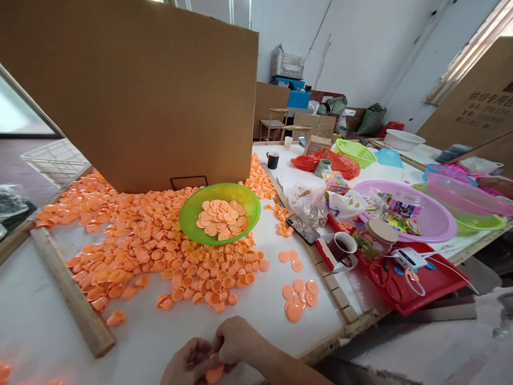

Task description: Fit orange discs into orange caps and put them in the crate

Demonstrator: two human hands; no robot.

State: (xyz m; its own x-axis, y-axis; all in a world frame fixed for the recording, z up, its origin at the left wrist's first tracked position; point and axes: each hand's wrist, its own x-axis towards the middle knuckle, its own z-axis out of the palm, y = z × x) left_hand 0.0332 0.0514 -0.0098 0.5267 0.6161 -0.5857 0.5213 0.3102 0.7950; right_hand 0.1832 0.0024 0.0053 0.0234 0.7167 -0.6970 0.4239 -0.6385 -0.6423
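Observation:
At the near edge of the table, my left hand [187, 362] and my right hand [239, 340] meet with fingers closed around an orange plastic disc [215, 374]. Whether a second piece sits between the fingers is hidden. Beyond them spreads a heap of small orange plastic cups [160, 256]. A green bowl [190, 222] rests on the heap and holds many flat orange discs [223, 216]. To the right, loose orange discs [298, 298] lie on the white tabletop in two small groups.
A large cardboard box [160, 96] stands behind the heap. Wooden strips border the work area at left [74, 291] and right. Past the right strip are a phone [303, 229], a mug of dark drink [342, 248], a red tray [436, 289] with scissors, and a purple basin [443, 227].

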